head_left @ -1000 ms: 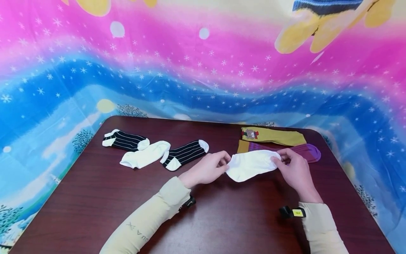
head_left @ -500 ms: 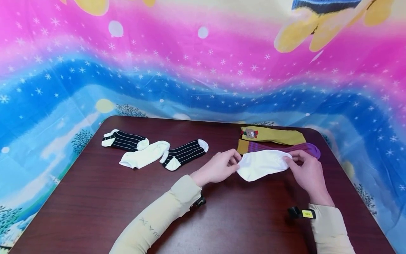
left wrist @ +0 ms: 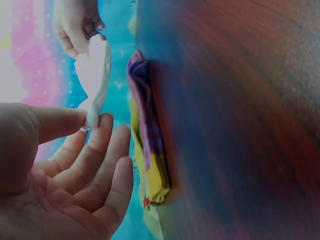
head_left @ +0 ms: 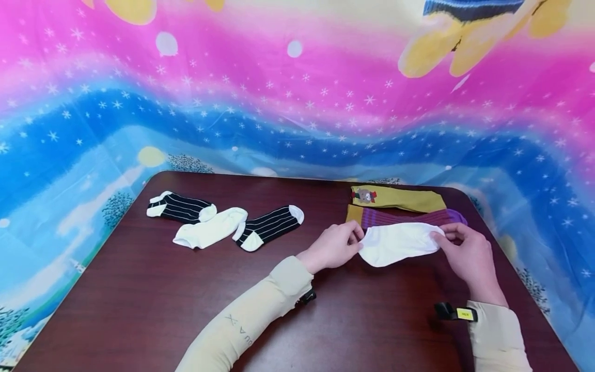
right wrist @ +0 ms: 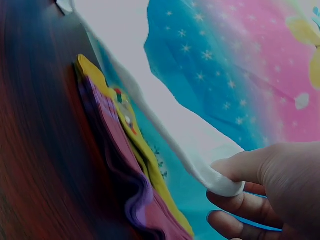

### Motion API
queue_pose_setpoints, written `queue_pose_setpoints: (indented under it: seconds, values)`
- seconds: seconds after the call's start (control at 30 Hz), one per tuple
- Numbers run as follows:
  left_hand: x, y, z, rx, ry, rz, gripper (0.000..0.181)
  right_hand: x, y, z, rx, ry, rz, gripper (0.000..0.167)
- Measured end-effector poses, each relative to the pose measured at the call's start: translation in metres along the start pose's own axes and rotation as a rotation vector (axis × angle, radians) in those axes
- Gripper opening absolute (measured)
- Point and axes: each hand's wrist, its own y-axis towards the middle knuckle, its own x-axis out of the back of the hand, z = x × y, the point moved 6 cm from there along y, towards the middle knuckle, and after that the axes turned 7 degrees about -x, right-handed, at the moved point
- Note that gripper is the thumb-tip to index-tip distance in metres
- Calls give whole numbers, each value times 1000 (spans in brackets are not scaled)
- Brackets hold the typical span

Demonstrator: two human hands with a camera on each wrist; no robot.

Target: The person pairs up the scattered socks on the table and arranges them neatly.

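Observation:
A white ankle sock (head_left: pixel 400 244) hangs stretched between both hands above the table, in front of the purple sock. My left hand (head_left: pixel 333 246) pinches its left end between thumb and fingertips, as the left wrist view also shows. On the other end, my right hand (head_left: pixel 470 254) pinches the sock with thumb and index finger; in the right wrist view the thumb (right wrist: pixel 245 165) presses on the white cloth. Right behind it lie a purple sock with a mustard cuff (head_left: pixel 355 214) and, farther back, a mustard sock (head_left: pixel 404 199) with an animal face. The held sock partly covers the purple one.
At the left of the dark wooden table (head_left: pixel 139 289) lie a black striped sock (head_left: pixel 183 206), a second white sock (head_left: pixel 211 228) and another black striped sock (head_left: pixel 269 227). A colourful printed cloth (head_left: pixel 260 103) hangs behind the table edge.
Both hands have moved to the right with the white sock held between them. The socks on the table have stayed in place.

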Motion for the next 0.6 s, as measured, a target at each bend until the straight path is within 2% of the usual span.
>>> queue_pose_setpoints:
  seconds: [0.37,0.6]
  values:
    - [-21,10,-4,59,77,47,12,4,1,-24,-72,-32,69,46]
    - [-31,16,-7,72,153,74,9,2,2,-43,-65,-53,113,45]
